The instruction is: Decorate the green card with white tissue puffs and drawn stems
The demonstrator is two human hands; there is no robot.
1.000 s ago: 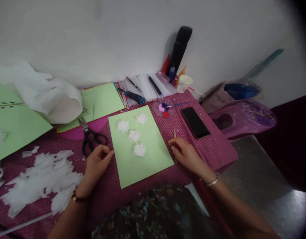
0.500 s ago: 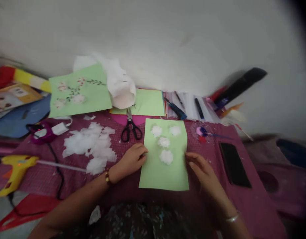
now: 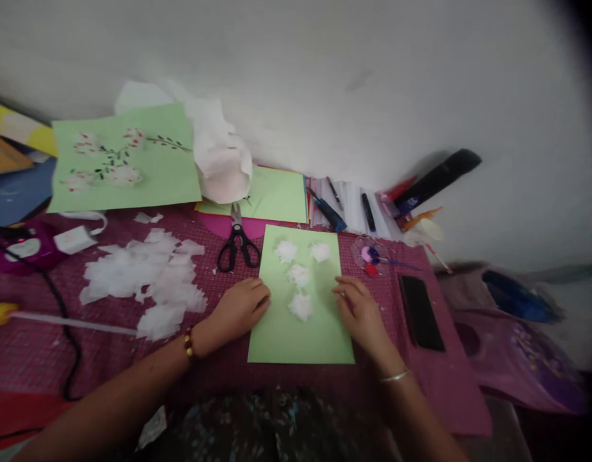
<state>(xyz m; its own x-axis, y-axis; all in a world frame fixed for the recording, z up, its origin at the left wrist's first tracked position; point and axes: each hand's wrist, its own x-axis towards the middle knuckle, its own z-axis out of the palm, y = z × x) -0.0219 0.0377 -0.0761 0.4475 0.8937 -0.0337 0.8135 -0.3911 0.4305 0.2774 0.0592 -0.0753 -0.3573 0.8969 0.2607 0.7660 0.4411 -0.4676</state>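
A green sheet (image 3: 276, 333) lies upright before me, bearing several white fluffy tufts (image 3: 301, 307). My left hand (image 3: 242, 305) rests at its left edge, fingers curled together, with nothing visible in them. My right hand (image 3: 360, 314) is over the right edge, its fingers slightly apart and holding nothing. Black-handled scissors (image 3: 238, 247) lie just beyond my left hand. To the left spreads a pile of torn white pieces (image 3: 144, 273). Behind it, another green sheet (image 3: 156, 183) carries white flowers with red dabs and a branch of dark leaves.
A black phone (image 3: 422, 314) lies at the right. Paint blobs with a brush (image 3: 371, 256) sit behind my right hand. A cutter (image 3: 329, 213) and a marker (image 3: 368, 212) rest near the wall. A purple device (image 3: 33, 247) with a black cable stands left.
The view has shifted, so most table items appear further left. My right hand has moved inward over the sheet's right edge. My left hand remains beside the left edge.
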